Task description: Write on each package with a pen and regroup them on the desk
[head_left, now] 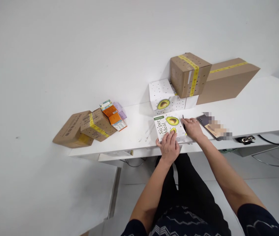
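Observation:
A white box (163,125) printed with avocados and the words "Su-per Meal" lies near the table's front edge. My left hand (169,148) grips its near edge, with fingers bent over the top and the thumb at the near left corner. At the box's right side, my right hand (192,128) is closed around a slim dark tool (183,120). Only the upper end of that tool shows, close to the box's side; its exact kind is hidden by the fingers.
Behind stand another white avocado box (162,90), a taped brown carton (188,75) and a larger carton (228,80). Two brown cartons (73,127) and orange packaging (115,115) sit at left. A dark phone (207,124), partly blurred, lies right. An under-table shelf holds cables (277,142).

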Tool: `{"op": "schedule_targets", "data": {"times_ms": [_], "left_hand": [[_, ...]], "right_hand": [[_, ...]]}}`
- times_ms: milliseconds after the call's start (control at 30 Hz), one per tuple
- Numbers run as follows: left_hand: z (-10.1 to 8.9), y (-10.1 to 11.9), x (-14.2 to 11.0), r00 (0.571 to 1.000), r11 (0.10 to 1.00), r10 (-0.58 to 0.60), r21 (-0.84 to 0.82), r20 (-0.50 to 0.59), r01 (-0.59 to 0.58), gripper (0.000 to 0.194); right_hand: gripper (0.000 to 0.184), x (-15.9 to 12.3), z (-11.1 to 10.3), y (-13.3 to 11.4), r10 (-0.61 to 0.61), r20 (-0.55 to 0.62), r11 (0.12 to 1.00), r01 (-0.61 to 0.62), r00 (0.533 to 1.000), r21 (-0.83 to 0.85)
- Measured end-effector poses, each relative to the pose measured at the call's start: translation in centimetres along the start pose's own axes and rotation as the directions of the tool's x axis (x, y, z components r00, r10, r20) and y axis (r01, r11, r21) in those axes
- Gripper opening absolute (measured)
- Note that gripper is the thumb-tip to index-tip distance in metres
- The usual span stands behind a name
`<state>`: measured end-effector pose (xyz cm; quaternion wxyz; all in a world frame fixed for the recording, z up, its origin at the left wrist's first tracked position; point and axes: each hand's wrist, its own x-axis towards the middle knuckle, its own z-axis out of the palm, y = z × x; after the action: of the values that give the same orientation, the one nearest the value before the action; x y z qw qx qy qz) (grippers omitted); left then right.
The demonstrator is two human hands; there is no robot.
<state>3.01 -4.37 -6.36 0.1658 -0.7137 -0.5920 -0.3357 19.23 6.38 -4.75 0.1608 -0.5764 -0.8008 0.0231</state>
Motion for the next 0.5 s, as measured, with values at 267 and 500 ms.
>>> {"op": "schedule_targets", "data": {"times_ms": [267,500], "left_hand": [[0.2,-0.4,-0.3,1.0,0.999,0.031,0.02,-0.002,-0.031,0.039],[0.7,-0.1,-0.3,1.0,1.0,0.006,0.01,0.001,-0.006,0.039]], "right_hand": [[0.05,-1.6,-0.4,1.9,0.106,-0.129,0.992,-0.115,0.986,-0.059],[0.077,-4.8,-3.3,7.1,0.583,-0.015,0.812,-0.583,0.812,-0.033]]}}
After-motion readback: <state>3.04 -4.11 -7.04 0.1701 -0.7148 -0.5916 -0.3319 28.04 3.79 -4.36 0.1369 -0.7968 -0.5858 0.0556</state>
